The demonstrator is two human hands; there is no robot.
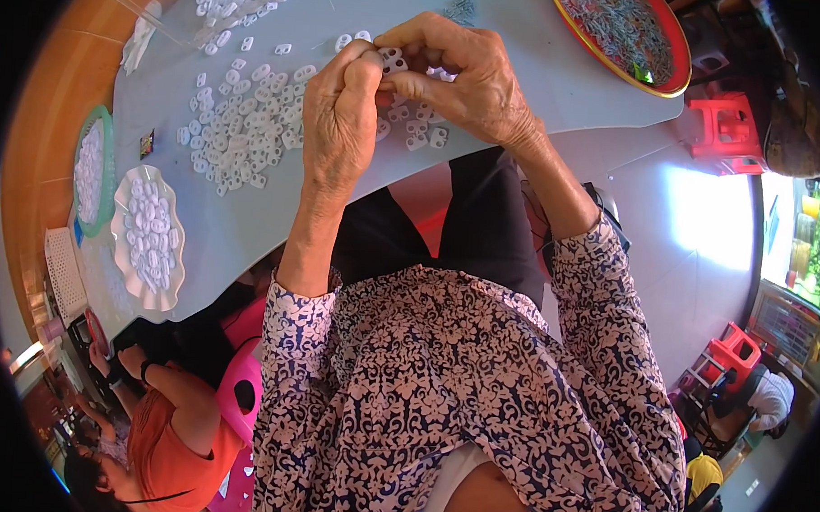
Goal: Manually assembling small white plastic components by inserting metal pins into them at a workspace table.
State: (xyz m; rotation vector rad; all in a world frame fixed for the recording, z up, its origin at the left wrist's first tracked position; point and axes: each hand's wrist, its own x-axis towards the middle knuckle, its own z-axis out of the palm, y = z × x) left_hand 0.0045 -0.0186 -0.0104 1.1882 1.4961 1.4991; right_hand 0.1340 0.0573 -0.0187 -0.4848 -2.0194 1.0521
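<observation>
In the upper middle of the frame, the two bare hands meet just above the near edge of a pale grey-blue surface. The right hand has its thumb and fingers bent to a narrow pinch around a small white plastic piece with dark round holes, which sits between the two hands. The left hand is curled narrow close beside it, thumb foremost; its fingertips are hidden, so whether it grips anything I cannot tell. To the left of the hands, a loose spread of small white pierced plastic pieces covers part of the surface. Further left stand a white scalloped-edge dish of white oval pieces and, partly behind it, a green basket filled with white pieces. A small dark packet lies near them. At the upper right, a round red tray with a gold rim holds many thin grey metal screws, and a small heap of similar screws lies at the top centre. In the lower left sits a person in an orange shirt.
</observation>
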